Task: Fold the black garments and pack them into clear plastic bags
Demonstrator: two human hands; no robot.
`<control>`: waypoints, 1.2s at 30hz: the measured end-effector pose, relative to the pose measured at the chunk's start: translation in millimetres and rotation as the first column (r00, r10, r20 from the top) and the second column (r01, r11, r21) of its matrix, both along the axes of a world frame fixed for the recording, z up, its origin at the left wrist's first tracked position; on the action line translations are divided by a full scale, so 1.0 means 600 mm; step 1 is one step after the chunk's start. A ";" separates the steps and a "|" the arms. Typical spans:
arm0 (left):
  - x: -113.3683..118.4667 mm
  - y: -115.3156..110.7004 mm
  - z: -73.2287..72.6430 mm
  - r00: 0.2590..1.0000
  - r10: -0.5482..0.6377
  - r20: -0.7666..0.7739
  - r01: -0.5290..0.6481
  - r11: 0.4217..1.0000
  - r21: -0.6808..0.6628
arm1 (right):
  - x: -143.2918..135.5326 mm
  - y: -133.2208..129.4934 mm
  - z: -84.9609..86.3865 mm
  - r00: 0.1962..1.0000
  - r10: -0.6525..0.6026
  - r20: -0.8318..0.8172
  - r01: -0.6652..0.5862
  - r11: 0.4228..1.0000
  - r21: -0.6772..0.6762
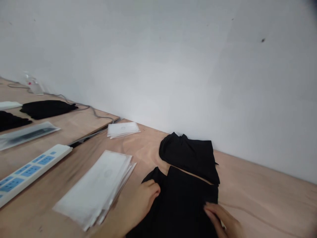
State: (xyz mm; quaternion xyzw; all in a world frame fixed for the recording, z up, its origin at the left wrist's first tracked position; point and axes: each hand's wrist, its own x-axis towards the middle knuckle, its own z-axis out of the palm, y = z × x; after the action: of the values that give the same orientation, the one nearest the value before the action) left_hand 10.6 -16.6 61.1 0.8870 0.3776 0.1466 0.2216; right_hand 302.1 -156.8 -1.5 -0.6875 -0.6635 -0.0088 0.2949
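Observation:
A black cloth (pixel 188 198) lies in front of me at the bottom of the head view, its near part cut off by the frame. At its left edge, my left hand (pixel 148 195) has its fingers curled closed on the fabric. The fingertips of my right hand (pixel 223 216) pinch together at the cloth's right side. Just beyond it, a second black cloth (pixel 190 153) rests folded close to the wall. Left of my left hand is a fanned stack of whitish plastic bags (pixel 99 185).
A smaller pile of similar bags (pixel 123 128) sits near the wall. A white power strip (pixel 32 172) with blue sockets lies at the left. On the adjoining table are a black cloth bundle (pixel 48 108), a packed bag (pixel 29 133) and a grey cable (pixel 95 114). The wall (pixel 158 66) bounds the back.

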 end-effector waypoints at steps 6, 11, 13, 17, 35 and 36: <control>0.025 0.031 -0.086 0.995 0.102 0.003 -0.100 0.975 0.196 | -0.041 0.072 -0.050 0.960 0.005 0.281 0.058 0.975 -0.216; 0.002 0.041 -0.076 0.993 -0.056 -0.105 0.073 0.983 0.166 | -0.039 0.062 -0.062 0.951 0.029 0.308 0.072 0.948 -0.311; -0.004 0.045 -0.067 0.995 -0.008 -0.104 0.028 0.981 0.193 | -0.038 0.062 -0.062 0.950 0.030 0.311 0.071 0.948 -0.309; -0.011 0.062 -0.081 0.996 0.051 -0.079 -0.033 0.975 0.218 | -0.038 0.064 -0.064 0.945 0.012 0.327 0.084 0.957 -0.277; 0.002 0.036 -0.072 0.996 0.000 -0.087 0.018 0.979 0.202 | -0.033 0.066 -0.079 0.938 0.005 0.346 0.075 0.973 -0.217; -0.002 0.023 -0.073 0.989 -0.056 -0.137 0.081 0.980 0.183 | -0.034 0.066 -0.080 0.940 0.001 0.340 0.076 0.974 -0.212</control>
State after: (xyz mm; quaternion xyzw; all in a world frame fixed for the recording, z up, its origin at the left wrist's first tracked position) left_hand 9.5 -2.6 17.1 0.9243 0.3448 0.1155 0.1164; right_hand 281.5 -117.4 -49.4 -0.7171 -0.6877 -0.0581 0.0975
